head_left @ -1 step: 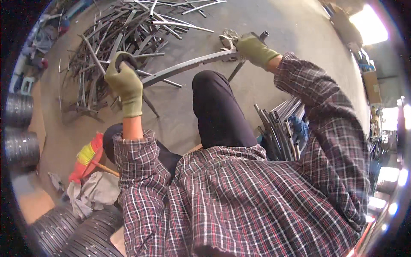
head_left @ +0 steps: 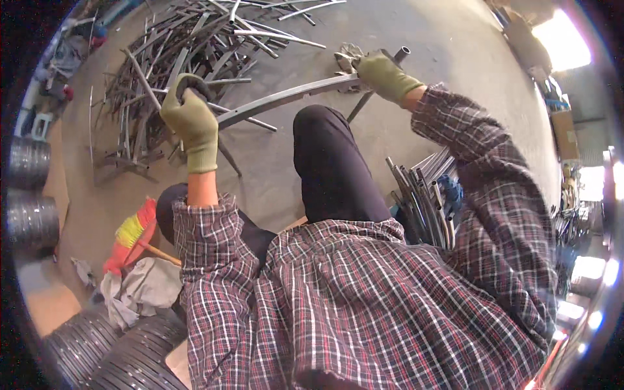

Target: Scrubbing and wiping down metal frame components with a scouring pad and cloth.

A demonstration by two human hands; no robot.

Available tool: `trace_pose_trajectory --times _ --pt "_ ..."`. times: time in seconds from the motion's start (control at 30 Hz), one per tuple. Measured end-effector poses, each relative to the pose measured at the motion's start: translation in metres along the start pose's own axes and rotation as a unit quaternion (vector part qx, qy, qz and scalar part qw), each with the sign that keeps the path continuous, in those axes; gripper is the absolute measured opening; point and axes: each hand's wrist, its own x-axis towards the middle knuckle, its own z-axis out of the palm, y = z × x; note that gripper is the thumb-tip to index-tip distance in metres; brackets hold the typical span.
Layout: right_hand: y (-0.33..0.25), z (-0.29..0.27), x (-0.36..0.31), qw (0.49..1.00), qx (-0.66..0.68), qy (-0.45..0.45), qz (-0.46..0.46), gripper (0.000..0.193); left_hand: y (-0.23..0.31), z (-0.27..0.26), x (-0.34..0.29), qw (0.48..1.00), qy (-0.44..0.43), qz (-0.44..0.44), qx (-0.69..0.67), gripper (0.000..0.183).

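Note:
A grey metal frame [head_left: 289,99] spans the space ahead of my knee, with a slightly bowed flat crossbar and round tubes slanting at both ends. My left hand [head_left: 192,120], in a green glove with dark fingertips, is closed around its left end. At the opposite end my right hand [head_left: 390,75], gloved in the same green, grips the frame by the tube joint. One open tube end [head_left: 405,51] sticks up beyond the right hand. The gloves hide both joints. A crumpled grey cloth [head_left: 349,57] lies on the floor just beyond the right hand.
A tangled heap of metal tubes [head_left: 195,49] covers the floor at far left. Beside my right thigh stands a bundle of tubes [head_left: 422,198] with blue cloth. A red and yellow broom [head_left: 134,234], a rag [head_left: 146,289] and black coils [head_left: 130,354] lie at left.
My right forearm has shifted slightly left, and my left hand a touch to the right. Both hands keep their hold on the metal frame.

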Motion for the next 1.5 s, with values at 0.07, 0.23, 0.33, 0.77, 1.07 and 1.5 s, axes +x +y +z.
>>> trace_pose_trajectory --times 0.07,0.23,0.33,0.77,1.07,1.5 --pt "-0.030 0.001 0.028 0.996 0.050 -0.075 0.029 0.016 0.008 0.002 -0.003 0.997 0.036 -0.068 -0.013 0.017" --pt "-0.071 -0.005 0.043 0.982 0.131 0.122 -0.057 0.021 -0.010 -0.009 -0.011 1.000 0.008 -0.027 -0.011 0.018" --pt "0.015 0.028 0.002 0.994 -0.038 0.087 -0.060 0.019 -0.008 -0.012 -0.006 1.000 -0.013 -0.016 -0.012 0.018" --pt "-0.051 0.026 0.029 0.988 0.147 0.047 -0.003 0.047 -0.010 0.000 -0.012 0.998 0.004 -0.053 -0.026 0.018" --pt "-0.126 -0.028 0.071 0.978 0.113 0.151 -0.094 0.041 -0.002 0.011 -0.010 0.997 0.016 -0.063 -0.036 0.016" --pt "-0.052 0.010 0.033 0.965 0.256 0.039 0.041 0.031 0.011 0.007 -0.005 0.998 0.009 -0.047 -0.029 0.017"
